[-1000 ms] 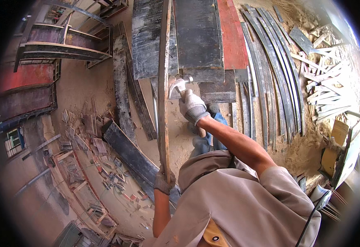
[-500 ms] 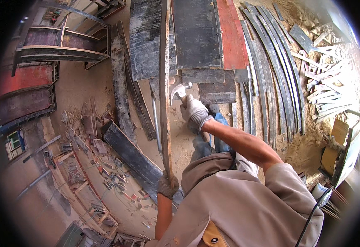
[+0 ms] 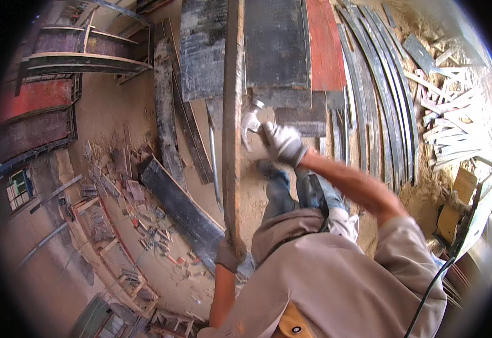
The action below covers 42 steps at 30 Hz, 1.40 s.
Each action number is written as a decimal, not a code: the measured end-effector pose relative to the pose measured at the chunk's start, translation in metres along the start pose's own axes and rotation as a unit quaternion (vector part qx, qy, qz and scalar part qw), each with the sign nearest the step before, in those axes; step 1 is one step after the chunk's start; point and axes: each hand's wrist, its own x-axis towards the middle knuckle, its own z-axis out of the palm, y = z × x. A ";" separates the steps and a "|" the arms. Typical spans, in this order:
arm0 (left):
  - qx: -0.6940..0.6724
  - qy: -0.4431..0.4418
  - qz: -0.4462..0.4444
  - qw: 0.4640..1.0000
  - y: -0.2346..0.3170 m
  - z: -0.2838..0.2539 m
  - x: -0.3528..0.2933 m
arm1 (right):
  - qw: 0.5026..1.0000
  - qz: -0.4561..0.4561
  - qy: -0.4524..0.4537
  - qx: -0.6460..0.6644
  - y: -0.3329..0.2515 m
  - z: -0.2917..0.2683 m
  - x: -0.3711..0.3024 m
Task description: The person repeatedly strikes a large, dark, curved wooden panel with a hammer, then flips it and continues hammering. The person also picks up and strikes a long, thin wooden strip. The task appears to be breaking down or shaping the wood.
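Observation:
My right hand (image 3: 283, 142), in a pale work glove, is closed round the handle of a claw hammer (image 3: 251, 119). The metal head points up and left, its claw close beside a long wooden plank (image 3: 233, 129); whether they touch I cannot tell. That plank runs from the top of the view down to my left hand (image 3: 230, 254), which wears a darker glove and is wrapped round its near end. We see it nearly edge-on. The plank's far end lies beyond the picture.
Black panels (image 3: 277, 48) and a red panel (image 3: 327, 48) lie ahead. Long dark strips (image 3: 378, 96) stretch to the right, beside a heap of pale wood scraps (image 3: 454, 124). A black board (image 3: 184, 211) and scattered offcuts (image 3: 158, 231) cover ground at left. Panel frames (image 3: 82, 66) stand far left.
My right hand and the hammer have moved right and slightly nearer me. The plank has turned a little, its far end shifting right. My left hand keeps hold of it.

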 end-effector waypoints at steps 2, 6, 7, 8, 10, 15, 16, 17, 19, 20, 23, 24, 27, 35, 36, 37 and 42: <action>0.039 0.016 0.041 0.998 0.002 -0.008 -0.002 | 0.983 -0.153 -0.014 -0.104 0.064 -0.063 0.058; 0.052 0.056 0.102 0.992 0.012 -0.023 -0.004 | 0.973 0.079 0.176 -0.128 0.184 -0.110 0.101; 0.047 0.114 0.106 0.987 0.013 -0.025 -0.004 | 0.960 0.159 0.232 0.014 0.199 -0.114 0.103; 0.045 0.201 0.135 0.969 0.012 -0.025 -0.003 | 0.918 0.289 0.221 0.156 0.205 -0.109 0.095; 0.038 0.211 0.206 0.955 0.003 -0.022 0.002 | 0.855 0.343 0.188 0.342 0.198 -0.099 0.078; -0.047 0.228 0.304 0.924 -0.026 -0.006 0.015 | 0.797 0.295 0.102 0.518 0.135 -0.090 0.100; -0.037 0.259 0.313 0.913 -0.029 -0.005 0.016 | 0.758 0.313 0.082 0.566 0.126 -0.086 0.113; -0.030 0.284 0.329 0.900 -0.032 -0.008 0.015 | 0.760 0.291 0.099 0.572 0.119 -0.079 0.128; -0.026 0.312 0.364 0.877 -0.037 -0.014 0.016 | 0.781 0.277 0.106 0.549 0.111 -0.061 0.152; -0.031 0.310 0.383 0.869 -0.041 -0.017 0.017 | 0.808 0.265 0.123 0.512 0.109 -0.053 0.163; -0.023 0.352 0.380 0.855 -0.057 -0.025 0.028 | 0.802 0.327 0.123 0.485 0.103 -0.036 0.186; -0.032 0.365 0.371 0.853 -0.063 -0.026 0.032 | 0.812 0.347 0.121 0.454 0.101 -0.033 0.188; -0.087 0.387 0.348 0.850 -0.074 -0.023 0.047 | 0.791 0.297 0.188 0.501 0.093 -0.028 0.172; -0.019 0.394 0.337 0.855 -0.021 -0.052 0.088 | 0.786 0.457 0.133 0.393 0.058 0.051 0.038; -0.015 0.390 0.333 0.858 -0.013 -0.065 0.094 | 0.786 0.490 0.100 0.364 0.060 0.056 0.028; -0.012 0.385 0.328 0.862 -0.005 -0.081 0.101 | 0.807 0.467 0.091 0.350 0.062 0.059 0.018; 0.007 0.300 0.318 0.899 0.072 -0.157 0.139 | 0.877 0.449 0.042 0.165 0.083 0.036 -0.015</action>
